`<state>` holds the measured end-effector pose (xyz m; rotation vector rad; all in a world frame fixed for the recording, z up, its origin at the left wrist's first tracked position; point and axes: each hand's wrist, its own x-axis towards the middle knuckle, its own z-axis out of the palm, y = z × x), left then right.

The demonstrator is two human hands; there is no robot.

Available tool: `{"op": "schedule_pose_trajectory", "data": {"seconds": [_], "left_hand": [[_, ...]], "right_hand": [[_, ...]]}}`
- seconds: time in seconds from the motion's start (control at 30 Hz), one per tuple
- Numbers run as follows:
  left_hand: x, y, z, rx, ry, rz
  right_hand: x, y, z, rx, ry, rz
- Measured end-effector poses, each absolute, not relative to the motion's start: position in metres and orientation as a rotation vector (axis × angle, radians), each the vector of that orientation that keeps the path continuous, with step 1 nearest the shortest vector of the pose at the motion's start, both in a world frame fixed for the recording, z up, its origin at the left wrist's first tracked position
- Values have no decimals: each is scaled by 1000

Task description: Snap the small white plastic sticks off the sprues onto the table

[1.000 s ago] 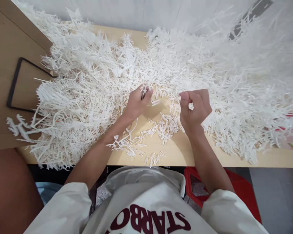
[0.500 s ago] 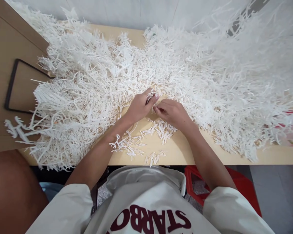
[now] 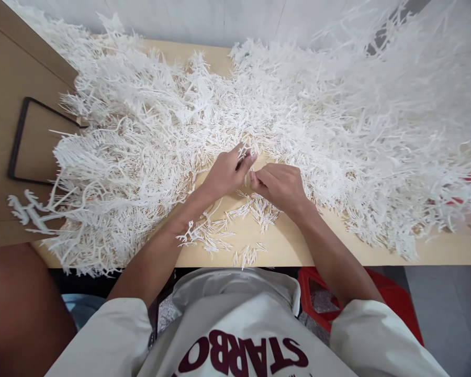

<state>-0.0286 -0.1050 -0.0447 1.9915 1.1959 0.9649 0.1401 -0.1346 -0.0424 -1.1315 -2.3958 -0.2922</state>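
Note:
My left hand [image 3: 231, 170] is closed on a small white branched plastic sprig [image 3: 245, 152], whose forked tips stick out past the thumb. Just right of it, my right hand [image 3: 279, 184] is curled with thumb and fingertips pinched; whatever lies between them is too small to name. The hands are close together above the table. Under and in front of them lie loose short white pieces [image 3: 261, 209]. A separate branched sprig [image 3: 188, 234] rests beside my left forearm.
Heaps of white plastic sprigs spread over the left [image 3: 118, 152] and right [image 3: 369, 131] of the wooden table [image 3: 282, 246]. A cardboard box [image 3: 8, 68] with a black outline stands at left. A red stool [image 3: 392, 303] is below, and another person's bare limb [image 3: 19, 309] is at lower left.
My right hand has turned slightly and shifted a little down and to the right, its fingers curled tighter. My left hand stays nearly in place with the sprig.

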Motion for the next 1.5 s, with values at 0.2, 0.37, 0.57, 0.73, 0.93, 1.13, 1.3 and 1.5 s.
{"op": "schedule_pose_trajectory", "data": {"seconds": [0.2,0.37,0.57,0.73,0.93,1.13,1.3,1.5], "left_hand": [[-23,-109,-42,1986,1232,1026],[-35,-94,-53,1851,1352,1106],[-51,-82,-54,1599,1338,1307],[-38,-94,-50,1565,1207,1235],[-35,-98,-44,1473,1148,1248],[-36,-102,-32,1425,1001,1158],[-37,-101,-25,1398,1014,1159],[-39,-97,-25,1217,933,1146]], "right_hand": [[138,-135,-48,-1066,-2242,-454],[134,-144,-47,-1102,-2079,-408],[133,-147,-40,-1127,-1836,-109],[135,-133,-47,-1225,-1887,185],[135,-134,-42,-1295,-1838,307],[136,-132,-45,-1340,-1831,269],[140,-128,-48,-1292,-1774,205],[146,-125,-45,-1287,-1622,127]]}}
